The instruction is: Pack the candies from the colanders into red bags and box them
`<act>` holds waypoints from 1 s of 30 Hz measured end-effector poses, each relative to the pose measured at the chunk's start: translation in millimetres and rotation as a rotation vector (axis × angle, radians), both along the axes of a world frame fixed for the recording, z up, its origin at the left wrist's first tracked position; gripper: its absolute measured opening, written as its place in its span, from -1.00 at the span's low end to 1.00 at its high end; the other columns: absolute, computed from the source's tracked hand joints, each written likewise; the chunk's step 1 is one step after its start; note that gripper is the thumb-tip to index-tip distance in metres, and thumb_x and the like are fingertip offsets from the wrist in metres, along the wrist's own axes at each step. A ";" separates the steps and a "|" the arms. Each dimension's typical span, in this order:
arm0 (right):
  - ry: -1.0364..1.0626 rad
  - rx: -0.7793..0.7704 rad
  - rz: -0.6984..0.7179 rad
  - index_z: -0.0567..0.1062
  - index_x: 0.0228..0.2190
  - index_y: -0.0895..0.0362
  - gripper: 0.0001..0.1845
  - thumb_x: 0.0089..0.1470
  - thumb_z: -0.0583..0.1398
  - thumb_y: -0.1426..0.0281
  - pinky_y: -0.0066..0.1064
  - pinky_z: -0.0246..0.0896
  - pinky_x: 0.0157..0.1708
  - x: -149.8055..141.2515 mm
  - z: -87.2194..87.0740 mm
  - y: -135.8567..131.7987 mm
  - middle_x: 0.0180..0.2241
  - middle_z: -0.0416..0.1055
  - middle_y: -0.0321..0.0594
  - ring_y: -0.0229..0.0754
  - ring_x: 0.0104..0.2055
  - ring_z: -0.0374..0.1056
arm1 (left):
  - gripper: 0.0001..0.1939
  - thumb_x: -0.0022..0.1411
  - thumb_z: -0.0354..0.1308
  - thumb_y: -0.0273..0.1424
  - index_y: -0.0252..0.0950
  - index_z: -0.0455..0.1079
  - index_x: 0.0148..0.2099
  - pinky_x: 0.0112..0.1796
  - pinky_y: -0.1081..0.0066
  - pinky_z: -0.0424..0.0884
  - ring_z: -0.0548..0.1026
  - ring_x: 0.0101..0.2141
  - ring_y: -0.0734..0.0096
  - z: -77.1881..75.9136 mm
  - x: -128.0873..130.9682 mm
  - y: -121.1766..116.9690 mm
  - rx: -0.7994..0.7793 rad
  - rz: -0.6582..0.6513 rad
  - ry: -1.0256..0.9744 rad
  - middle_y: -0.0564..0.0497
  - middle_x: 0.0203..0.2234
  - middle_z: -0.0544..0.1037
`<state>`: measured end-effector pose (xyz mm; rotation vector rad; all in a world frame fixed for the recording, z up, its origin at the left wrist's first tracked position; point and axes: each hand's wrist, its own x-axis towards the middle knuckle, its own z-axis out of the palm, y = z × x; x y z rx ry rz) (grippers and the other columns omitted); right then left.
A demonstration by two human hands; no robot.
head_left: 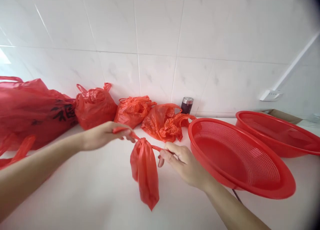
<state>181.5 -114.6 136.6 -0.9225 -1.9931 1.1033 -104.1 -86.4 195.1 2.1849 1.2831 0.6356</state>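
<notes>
A small red plastic bag (145, 173) hangs between my hands over the white tabletop (82, 190), its neck gathered tight at the top. My left hand (107, 135) is closed on one of its handles, pulled out to the left. The other handle is pinched in my right hand (178, 160), drawn to the right. Both handles are stretched taut from the gathered neck. What the bag contains, if anything, is hidden by the plastic.
Red plastic bags (95, 107) line the tiled wall, with a large one (37, 113) at the left. A dark flask (187, 105) stands behind them. Two red perforated baskets (225, 156) (272, 133) fill the right side. A wall socket (271, 95) is above.
</notes>
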 end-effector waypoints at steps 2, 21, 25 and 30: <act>-0.098 -0.038 -0.043 0.41 -0.45 0.09 -0.61 0.27 0.00 0.14 -0.42 0.03 -0.47 11.0 -16.8 -7.2 -0.45 0.43 -0.34 -0.32 -0.52 0.15 | -0.67 0.32 0.00 -0.28 -0.25 0.56 -0.32 -0.02 0.31 0.35 0.53 -0.16 0.28 -8.4 -27.5 2.4 -0.131 0.116 0.034 0.03 -0.33 0.65; -0.332 0.187 -0.330 0.18 -0.20 0.04 -0.80 0.08 0.06 0.39 -0.43 0.05 -0.49 -29.0 -100.7 23.1 -0.44 0.39 -0.33 -0.14 -0.42 0.35 | -0.68 0.42 -0.28 -0.23 -0.21 0.24 -0.05 -0.09 0.36 0.38 0.49 -0.12 0.34 -106.4 83.8 44.4 0.250 0.026 0.092 -0.07 -0.06 0.49; -0.365 0.196 -0.298 0.15 -0.30 0.03 -0.85 0.06 0.05 0.42 -0.44 0.05 -0.48 -14.5 -106.0 17.1 -0.44 0.36 -0.35 -0.17 -0.43 0.31 | -0.73 0.39 -0.25 -0.21 -0.19 0.21 -0.11 -0.37 0.37 0.31 0.49 -0.47 0.27 -126.2 87.8 53.6 0.226 0.110 0.214 0.05 -0.51 0.49; -0.448 0.090 -0.323 0.11 -0.34 0.02 -0.90 0.11 0.01 0.42 -0.47 -0.02 -0.50 17.0 -116.1 19.9 -0.47 0.33 -0.38 -0.20 -0.49 0.26 | -0.82 0.32 -0.15 -0.36 -0.13 0.25 -0.11 -0.36 0.39 0.26 0.51 -0.44 0.25 -137.5 73.5 56.9 0.182 0.200 0.373 0.05 -0.48 0.54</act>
